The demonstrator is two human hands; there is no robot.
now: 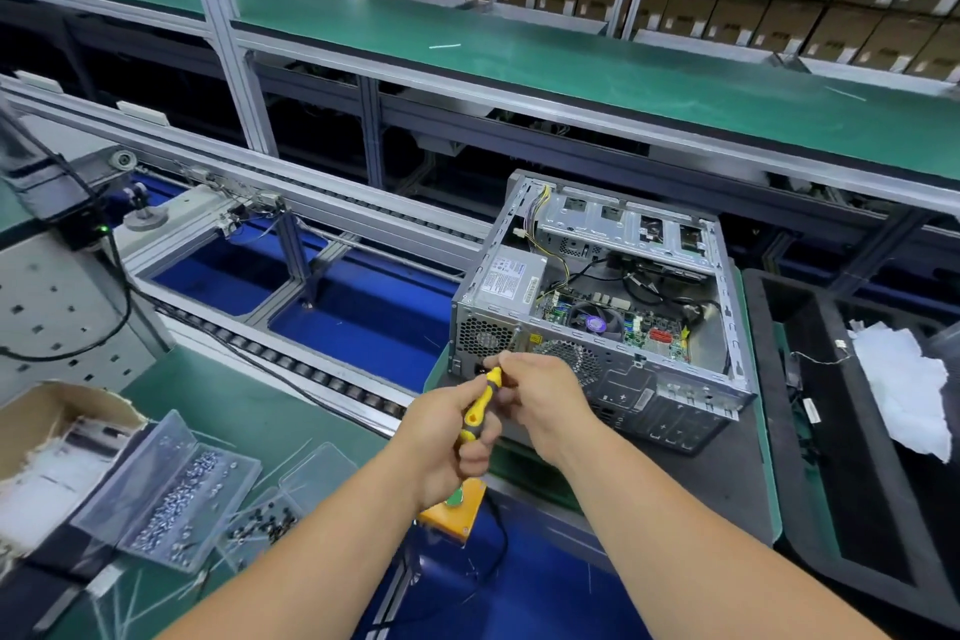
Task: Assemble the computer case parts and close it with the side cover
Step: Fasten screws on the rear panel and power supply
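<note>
While your left hand [447, 437] clenches screwdriver [480, 405] handle, tip aims up toward case rear. Your right hand [540, 395] pinches near tip, likely seating screw; screw itself hidden. Computer case [613, 307] just beyond fingers, side open, cover unseen. Screw boxes [171, 494] on worktop [249, 411] left of fingers; nothing blocks reach.

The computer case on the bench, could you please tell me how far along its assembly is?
Done: the power supply and motherboard sit inside the computer case. In hand: the left hand grips a yellow screwdriver, the right hand is at its tip, both by the case's rear panel. Left: the case's side is open, and no side cover is in view.
</note>
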